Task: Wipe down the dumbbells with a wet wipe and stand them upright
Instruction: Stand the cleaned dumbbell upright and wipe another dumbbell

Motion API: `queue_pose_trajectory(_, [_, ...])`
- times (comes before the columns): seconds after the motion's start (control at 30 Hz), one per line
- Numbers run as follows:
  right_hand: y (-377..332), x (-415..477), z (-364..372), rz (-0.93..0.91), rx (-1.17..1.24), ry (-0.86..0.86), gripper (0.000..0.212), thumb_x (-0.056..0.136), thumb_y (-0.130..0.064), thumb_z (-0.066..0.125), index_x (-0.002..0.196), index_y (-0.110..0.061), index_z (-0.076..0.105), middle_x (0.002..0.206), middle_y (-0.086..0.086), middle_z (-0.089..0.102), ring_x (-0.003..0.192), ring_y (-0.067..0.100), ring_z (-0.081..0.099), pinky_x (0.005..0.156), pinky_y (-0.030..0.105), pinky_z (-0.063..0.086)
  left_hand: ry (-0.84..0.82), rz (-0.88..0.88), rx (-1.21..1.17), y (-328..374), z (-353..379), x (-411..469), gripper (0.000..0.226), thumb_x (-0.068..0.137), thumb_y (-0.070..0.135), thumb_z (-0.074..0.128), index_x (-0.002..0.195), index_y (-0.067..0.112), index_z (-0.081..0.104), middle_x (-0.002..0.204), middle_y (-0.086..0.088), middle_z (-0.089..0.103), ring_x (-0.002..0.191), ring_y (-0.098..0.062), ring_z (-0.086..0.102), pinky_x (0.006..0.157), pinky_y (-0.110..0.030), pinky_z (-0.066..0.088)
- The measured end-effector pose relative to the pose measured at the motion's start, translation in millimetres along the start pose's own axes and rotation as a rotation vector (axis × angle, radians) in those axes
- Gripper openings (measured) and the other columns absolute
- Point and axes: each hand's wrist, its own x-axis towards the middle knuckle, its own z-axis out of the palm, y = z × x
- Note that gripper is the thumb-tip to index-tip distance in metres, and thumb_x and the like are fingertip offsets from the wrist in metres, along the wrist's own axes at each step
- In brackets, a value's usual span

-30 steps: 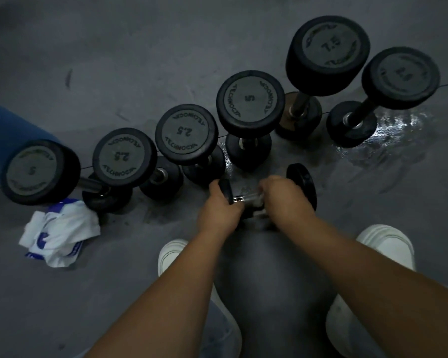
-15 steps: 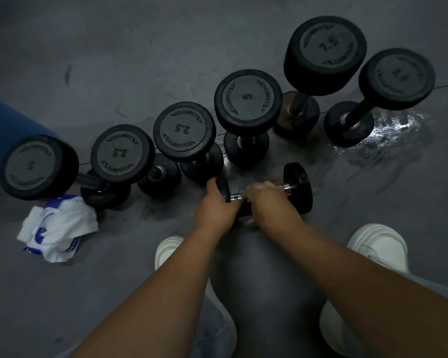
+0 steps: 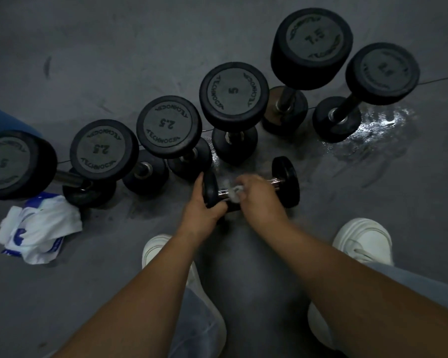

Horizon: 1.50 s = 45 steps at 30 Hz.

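Head view down over a small dumbbell mid-wipe on a dark grey floor (image 3: 114,60).

At far left, a crumpled white-and-blue wipe packet (image 3: 39,228) lying on the floor, just in front of a row of six upright black rubber dumbbells (image 3: 169,125) running left to right across the middle, marked 5, 2.5, 2.5, 5 and 7.5, the last marking too blurred to read. Just in front of that row, near the centre, a small black chrome-handled dumbbell (image 3: 286,180) lying on its side. Left grip (image 3: 202,213) clenched round its left head, thumb over the top. Right grip (image 3: 259,200) pinching a white wet wipe (image 3: 234,193) against the chrome handle. Further right, a shiny wet patch (image 3: 380,122) on the floor beside the last upright dumbbell. Below, two white shoes (image 3: 365,241) planted either side of the forearms.
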Motion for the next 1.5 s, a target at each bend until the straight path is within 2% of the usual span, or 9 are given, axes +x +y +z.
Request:
queue_pose_trajectory(0.2, [23.6, 4.5, 0.5, 0.035, -0.369, 0.137, 0.022, 0.093, -0.013, 0.050, 0.108, -0.008, 0.066, 0.113, 0.011, 0.056, 0.100, 0.031, 0.054, 0.079, 0.037, 0.047, -0.056, -0.027, 0.055, 3.8, -3.6, 10.6, 0.106, 0.071, 0.027, 0.075, 0.155, 0.036, 0.012, 0.126, 0.008, 0.056, 0.115, -0.011, 0.056, 0.100, -0.025, 0.046])
queue_pose_trajectory(0.33, [8.9, 2.3, 11.6, -0.219, -0.384, -0.057, 0.028, 0.093, -0.014, 0.047, 0.115, -0.014, 0.064, 0.114, 0.006, 0.061, 0.102, 0.029, 0.057, 0.081, 0.036, 0.048, -0.192, -0.020, 0.051, -3.9, -3.3, 7.7, 0.127, 0.065, 0.008, 0.083, 0.154, 0.036, -0.003, 0.129, 0.009, 0.056, 0.106, -0.006, 0.061, 0.090, -0.024, 0.052])
queue_pose_trajectory(0.47, [22.1, 13.2, -2.6, 0.030, -0.294, 0.035, 0.021, 0.094, -0.016, 0.045, 0.107, -0.015, 0.062, 0.104, 0.008, 0.066, 0.096, 0.029, 0.065, 0.078, 0.035, 0.054, -0.067, -0.064, 0.057, -12.7, 1.6, 18.7, 0.116, 0.045, 0.032, 0.071, 0.144, 0.057, 0.015, 0.119, 0.005, 0.065, 0.105, -0.024, 0.066, 0.085, -0.049, 0.058])
queue_pose_trajectory(0.63, [11.7, 0.7, 4.1, -0.090, -0.361, -0.067, 0.020, 0.093, -0.020, 0.049, 0.111, -0.020, 0.059, 0.107, 0.005, 0.067, 0.096, 0.028, 0.067, 0.075, 0.033, 0.051, -0.016, -0.133, 0.182, 13.9, -9.5, 9.7, 0.064, 0.063, 0.048, 0.065, 0.122, 0.028, 0.052, 0.107, -0.003, 0.069, 0.090, -0.020, 0.065, 0.081, -0.036, 0.055])
queue_pose_trajectory(0.9, [35.0, -2.1, 5.1, -0.153, -0.344, -0.121, 0.044, 0.093, -0.019, 0.045, 0.136, -0.029, 0.048, 0.147, -0.009, 0.045, 0.115, 0.023, 0.060, 0.090, 0.038, 0.052, 0.055, -0.046, 0.115, -7.7, 13.0, -15.4, 0.102, 0.069, 0.021, 0.069, 0.153, 0.037, 0.014, 0.121, -0.001, 0.063, 0.112, -0.023, 0.062, 0.099, -0.038, 0.050])
queue_pose_trajectory(1.17, [24.1, -26.9, 12.0, -0.106, -0.228, -0.128, 0.034, 0.096, -0.037, 0.041, 0.128, -0.041, 0.053, 0.130, -0.010, 0.060, 0.111, 0.020, 0.062, 0.091, 0.028, 0.047, 0.130, -0.207, 0.158, -0.3, 12.9, -19.8, 0.041, 0.079, 0.045, 0.068, 0.108, 0.018, 0.058, 0.097, -0.003, 0.069, 0.084, -0.018, 0.063, 0.070, -0.028, 0.044])
queue_pose_trajectory(1.37, [19.0, -28.0, 11.2, -0.229, -0.225, -0.259, 0.043, 0.091, -0.034, 0.051, 0.134, -0.036, 0.046, 0.124, -0.001, 0.063, 0.104, 0.027, 0.064, 0.088, 0.036, 0.052, 0.071, -0.163, 0.117, -6.9, 28.0, -37.2, 0.115, 0.076, 0.027, 0.080, 0.155, 0.025, -0.005, 0.121, -0.006, 0.061, 0.108, -0.025, 0.061, 0.097, -0.038, 0.050])
queue_pose_trajectory(1.43, [26.8, -18.3, -4.8, -0.196, -0.320, -0.123, 0.034, 0.090, -0.043, 0.054, 0.122, -0.030, 0.056, 0.115, 0.003, 0.064, 0.098, 0.025, 0.064, 0.083, 0.032, 0.049, 0.055, -0.156, 0.116, -11.5, 26.7, -34.0, 0.119, 0.074, 0.020, 0.082, 0.154, 0.024, -0.006, 0.127, -0.010, 0.059, 0.112, -0.028, 0.059, 0.099, -0.041, 0.050])
queue_pose_trajectory(1.5, [42.2, -9.2, -6.6, -0.046, -0.290, -0.052, 0.042, 0.094, -0.025, 0.049, 0.136, -0.026, 0.047, 0.145, 0.002, 0.045, 0.105, 0.027, 0.062, 0.083, 0.036, 0.050, 0.076, -0.150, 0.104, -13.2, 24.2, -29.6, 0.115, 0.074, 0.017, 0.081, 0.153, 0.024, -0.002, 0.130, -0.010, 0.056, 0.115, -0.028, 0.058, 0.101, -0.041, 0.049])
